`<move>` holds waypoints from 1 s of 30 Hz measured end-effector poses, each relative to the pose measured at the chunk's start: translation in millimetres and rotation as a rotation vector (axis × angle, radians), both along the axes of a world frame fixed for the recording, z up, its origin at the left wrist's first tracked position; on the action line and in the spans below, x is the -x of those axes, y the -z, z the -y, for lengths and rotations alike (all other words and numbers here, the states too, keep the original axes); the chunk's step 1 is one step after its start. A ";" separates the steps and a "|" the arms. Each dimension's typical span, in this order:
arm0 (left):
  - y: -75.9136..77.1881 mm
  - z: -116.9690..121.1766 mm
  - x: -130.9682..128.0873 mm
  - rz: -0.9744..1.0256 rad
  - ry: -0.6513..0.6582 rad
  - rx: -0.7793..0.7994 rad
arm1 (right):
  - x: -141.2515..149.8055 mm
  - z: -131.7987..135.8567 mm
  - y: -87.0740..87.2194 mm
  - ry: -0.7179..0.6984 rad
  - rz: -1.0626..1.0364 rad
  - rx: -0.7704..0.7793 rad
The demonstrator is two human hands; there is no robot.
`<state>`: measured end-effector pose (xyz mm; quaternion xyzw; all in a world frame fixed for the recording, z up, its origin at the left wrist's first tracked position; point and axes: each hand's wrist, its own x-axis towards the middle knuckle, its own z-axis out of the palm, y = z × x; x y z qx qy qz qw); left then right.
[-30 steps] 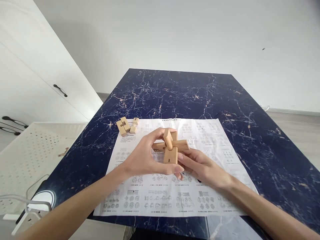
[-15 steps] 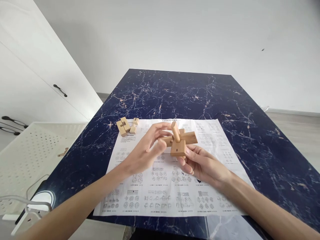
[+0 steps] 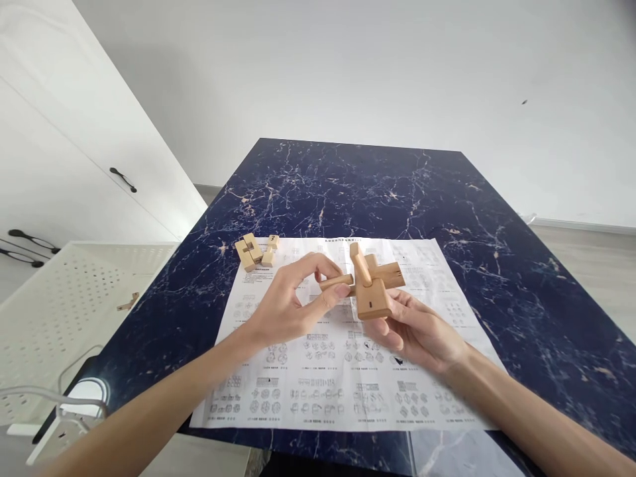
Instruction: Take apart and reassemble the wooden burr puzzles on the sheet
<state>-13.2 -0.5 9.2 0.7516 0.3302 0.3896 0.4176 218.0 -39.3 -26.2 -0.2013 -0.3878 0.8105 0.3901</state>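
Note:
A wooden interlocking puzzle (image 3: pixel 373 299) of crossed bars hangs above the sheet, with a small dark mark on its front end. My right hand (image 3: pixel 422 328) grips it from below and the right, thumb against its side. Between the thumb and fingers of my left hand (image 3: pixel 293 301) is a wooden puzzle bar (image 3: pixel 338 283), just left of the crossed bars. The bar's upper piece stands apart from them by a small gap; whether its lower part still touches is hard to see. Beneath both hands lies a large printed sheet (image 3: pixel 318 371) with rows of puzzle diagrams.
Another small wooden puzzle (image 3: pixel 248 250) and loose wooden blocks (image 3: pixel 271 246) rest at the sheet's upper left corner. The dark blue marbled table (image 3: pixel 342 192) reaches toward the wall. At left are a white perforated basket (image 3: pixel 74 285), cables and a white cabinet (image 3: pixel 64 132).
My left fingers have closed on the bar on the puzzle's left side, and a gap has opened beside it. The puzzle and my right hand have shifted to the right.

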 end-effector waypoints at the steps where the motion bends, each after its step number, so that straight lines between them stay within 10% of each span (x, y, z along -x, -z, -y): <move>1: 1.6 -1.1 1.6 0.013 0.004 -0.008 | -0.1 0.2 -0.7 -0.004 0.012 -0.008; 14: 6.8 0.3 5.2 0.143 0.231 0.098 | 4.5 3.2 -3.4 -0.093 0.171 -0.165; 20: 0.0 -15.6 10.6 0.307 -0.129 0.026 | -1.0 1.3 -3.1 -0.052 0.188 -0.103; 24: 4.2 -25.6 17.8 -0.076 -0.573 -0.107 | -2.0 0.0 -4.4 -0.001 0.173 -0.046; 30: 30.6 -32.9 21.1 -0.615 -0.471 -0.336 | -1.0 0.7 -6.8 0.047 0.148 -0.007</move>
